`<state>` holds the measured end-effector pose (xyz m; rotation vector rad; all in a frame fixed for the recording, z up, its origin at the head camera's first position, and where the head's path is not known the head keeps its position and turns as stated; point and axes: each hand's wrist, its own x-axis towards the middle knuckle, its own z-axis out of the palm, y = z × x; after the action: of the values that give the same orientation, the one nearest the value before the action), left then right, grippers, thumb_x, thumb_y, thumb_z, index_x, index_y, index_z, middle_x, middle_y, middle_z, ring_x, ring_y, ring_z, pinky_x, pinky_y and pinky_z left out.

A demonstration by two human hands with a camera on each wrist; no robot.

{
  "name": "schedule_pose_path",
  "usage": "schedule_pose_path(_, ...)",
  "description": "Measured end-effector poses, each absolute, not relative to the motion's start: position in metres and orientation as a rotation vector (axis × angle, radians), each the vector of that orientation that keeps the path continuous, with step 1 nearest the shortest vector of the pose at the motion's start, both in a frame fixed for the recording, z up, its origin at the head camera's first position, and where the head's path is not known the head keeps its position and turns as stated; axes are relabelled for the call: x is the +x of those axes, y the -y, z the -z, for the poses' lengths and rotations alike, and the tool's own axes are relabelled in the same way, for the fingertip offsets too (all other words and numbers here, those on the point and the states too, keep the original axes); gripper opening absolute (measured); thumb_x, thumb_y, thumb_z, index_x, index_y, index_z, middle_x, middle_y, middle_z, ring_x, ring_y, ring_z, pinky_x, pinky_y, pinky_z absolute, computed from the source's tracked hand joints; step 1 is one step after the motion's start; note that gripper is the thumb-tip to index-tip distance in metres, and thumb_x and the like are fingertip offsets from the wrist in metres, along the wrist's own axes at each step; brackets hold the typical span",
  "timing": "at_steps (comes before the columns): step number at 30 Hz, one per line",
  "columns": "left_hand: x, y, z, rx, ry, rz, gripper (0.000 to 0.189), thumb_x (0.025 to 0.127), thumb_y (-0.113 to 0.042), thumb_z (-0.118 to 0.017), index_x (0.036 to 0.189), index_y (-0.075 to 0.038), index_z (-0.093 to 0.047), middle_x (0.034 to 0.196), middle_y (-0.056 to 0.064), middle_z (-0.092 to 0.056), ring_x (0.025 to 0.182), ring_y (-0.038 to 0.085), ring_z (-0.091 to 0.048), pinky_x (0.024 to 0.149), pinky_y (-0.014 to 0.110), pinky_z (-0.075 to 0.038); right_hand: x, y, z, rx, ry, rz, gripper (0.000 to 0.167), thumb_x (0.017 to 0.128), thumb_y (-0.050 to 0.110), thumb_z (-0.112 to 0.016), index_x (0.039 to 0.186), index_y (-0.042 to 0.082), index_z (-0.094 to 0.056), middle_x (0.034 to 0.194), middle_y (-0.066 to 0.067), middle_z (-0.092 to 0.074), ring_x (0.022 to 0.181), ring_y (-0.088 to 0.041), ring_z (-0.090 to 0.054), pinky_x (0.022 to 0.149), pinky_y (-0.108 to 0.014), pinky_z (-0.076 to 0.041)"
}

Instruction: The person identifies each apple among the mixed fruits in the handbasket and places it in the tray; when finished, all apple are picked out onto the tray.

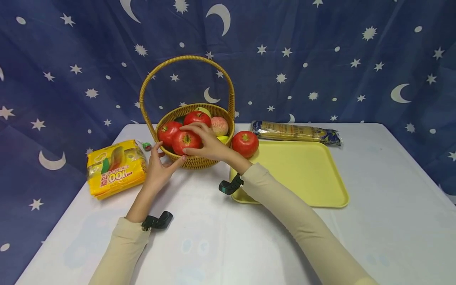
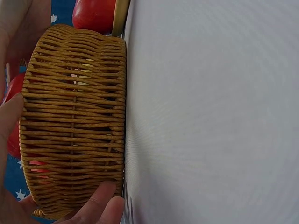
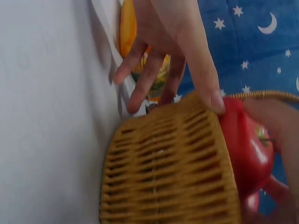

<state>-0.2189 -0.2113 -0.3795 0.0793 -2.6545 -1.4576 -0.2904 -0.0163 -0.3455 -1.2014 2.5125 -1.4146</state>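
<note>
My right hand (image 1: pixel 211 145) reaches over the front of a wicker basket (image 1: pixel 199 163) and grips a red apple (image 1: pixel 185 141), thumb in front and fingers over its far side. In the right wrist view the same apple (image 3: pixel 247 151) stands above the rim between thumb and fingers. Two more red apples (image 1: pixel 169 132), a peach (image 1: pixel 219 126) and part of a yellow fruit (image 1: pixel 223 139) are in the basket. At its left front, my left hand (image 1: pixel 157 171) touches the basket with spread, mostly straight fingers; the left wrist view shows its thumb by the rim and fingertips (image 2: pixel 105 189) against the weave.
A yellow bag of snacks (image 1: pixel 115 168) lies left of the basket, beside a small green-and-red item (image 1: pixel 146 146). To the right are another red fruit (image 1: pixel 245 144), a yellow tray (image 1: pixel 299 172) and a long clear packet of pasta (image 1: pixel 295 132). The basket handle (image 1: pixel 187 57) arches high.
</note>
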Motion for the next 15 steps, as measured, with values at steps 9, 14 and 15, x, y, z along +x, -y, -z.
schedule_pose_path(9,-0.217,0.211,0.378,0.067,2.65,1.471,0.094,0.09,-0.036,-0.07,0.153,-0.007,-0.008,0.15,0.027,-0.026,0.136,0.039,-0.031,0.1,0.052,-0.045,-0.29,0.023,0.347,-1.099,-2.549,1.439,0.067,0.081,0.026,-0.081,0.14,0.019,-0.049,0.147,-0.009,-0.035,0.135,-0.023,-0.035,0.105,-0.043,-0.041)
schedule_pose_path(14,-0.215,0.212,0.377,0.081,2.654,1.474,0.095,0.089,-0.04,-0.069,0.154,-0.008,-0.007,0.151,0.026,-0.025,0.136,0.039,-0.031,0.101,0.052,-0.044,-0.298,0.02,0.347,-1.18,-2.429,1.447,0.073,0.079,0.02,-0.083,0.141,0.016,-0.045,0.147,-0.007,-0.036,0.136,-0.02,-0.032,0.106,-0.04,-0.04)
schedule_pose_path(15,-0.215,0.212,0.377,0.082,2.653,1.475,0.096,0.089,-0.041,-0.069,0.154,-0.008,-0.007,0.151,0.026,-0.024,0.136,0.039,-0.03,0.101,0.052,-0.043,-0.3,0.019,0.347,-1.185,-2.392,1.455,0.073,0.079,0.018,-0.083,0.141,0.016,-0.044,0.147,-0.006,-0.037,0.136,-0.02,-0.033,0.106,-0.039,-0.04)
